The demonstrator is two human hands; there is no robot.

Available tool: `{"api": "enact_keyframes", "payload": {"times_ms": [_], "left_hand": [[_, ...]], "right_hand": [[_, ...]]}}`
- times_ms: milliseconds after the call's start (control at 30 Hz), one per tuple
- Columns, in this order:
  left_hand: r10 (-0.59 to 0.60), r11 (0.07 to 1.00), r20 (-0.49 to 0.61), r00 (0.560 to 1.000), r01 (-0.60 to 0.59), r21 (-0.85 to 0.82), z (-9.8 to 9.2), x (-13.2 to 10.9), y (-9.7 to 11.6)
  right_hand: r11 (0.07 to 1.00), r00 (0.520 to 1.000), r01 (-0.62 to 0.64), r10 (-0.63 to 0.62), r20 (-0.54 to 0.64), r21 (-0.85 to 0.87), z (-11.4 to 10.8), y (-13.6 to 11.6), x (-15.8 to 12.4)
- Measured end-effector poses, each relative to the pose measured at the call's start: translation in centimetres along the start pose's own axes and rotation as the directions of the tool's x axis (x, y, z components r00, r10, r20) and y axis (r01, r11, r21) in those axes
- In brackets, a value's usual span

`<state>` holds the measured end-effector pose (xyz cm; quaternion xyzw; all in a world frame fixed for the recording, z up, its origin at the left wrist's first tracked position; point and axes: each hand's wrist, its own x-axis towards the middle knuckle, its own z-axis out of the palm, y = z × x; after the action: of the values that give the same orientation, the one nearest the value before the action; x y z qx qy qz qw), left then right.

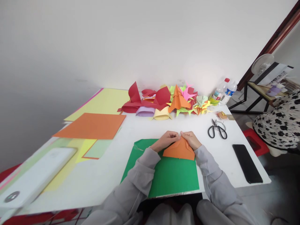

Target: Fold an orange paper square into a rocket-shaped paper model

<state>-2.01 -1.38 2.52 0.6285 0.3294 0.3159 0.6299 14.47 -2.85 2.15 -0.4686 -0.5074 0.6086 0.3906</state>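
Both my hands meet at the far tip of a folded orange paper point(179, 151), pinching it. My left hand point(167, 140) has its fingers curled on the upper left edge. On the upper right side, my right hand point(190, 139) presses thumb and fingers on the same tip. The paper has slanted folds narrowing away from me and a wide edge toward me. Beneath it lies a green sheet point(173, 178) at the table's near edge. Fingertips partly hide the tip.
Folded paper pieces, including an orange paper plane point(178, 101), stand along the wall. Scissors point(217, 129) and a black phone point(247, 163) lie at right, two bottles point(219, 92) behind. An orange sheet point(91, 126) and a white device point(39, 175) are at left. A person in patterned cloth point(278, 122) sits at right.
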Motion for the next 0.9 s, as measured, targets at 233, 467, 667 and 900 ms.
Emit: {"api": "enact_keyframes", "payload": {"times_ms": [233,467,667,900], "left_hand": [[0.078,0.997,-0.001,0.997,-0.078,0.014,0.1,0.0,0.3],[0.020,1.000,-0.099,0.995,-0.022,-0.020,0.1,0.2,-0.3],[0.041,0.998,-0.192,0.981,-0.047,-0.030,0.0,0.5,-0.6],[0.062,0.997,-0.225,0.972,-0.071,-0.029,0.1,0.5,-1.0]], "right_hand": [[0.979,0.995,0.098,-0.092,0.040,-0.181,-0.1,-0.4,0.0],[0.991,0.997,0.064,-0.068,-0.032,-0.119,-0.2,0.1,0.2],[0.967,0.982,0.159,-0.176,-0.072,-0.197,-0.6,0.2,0.4],[0.931,0.973,0.186,-0.218,-0.069,-0.315,-0.5,0.2,0.5]]}}
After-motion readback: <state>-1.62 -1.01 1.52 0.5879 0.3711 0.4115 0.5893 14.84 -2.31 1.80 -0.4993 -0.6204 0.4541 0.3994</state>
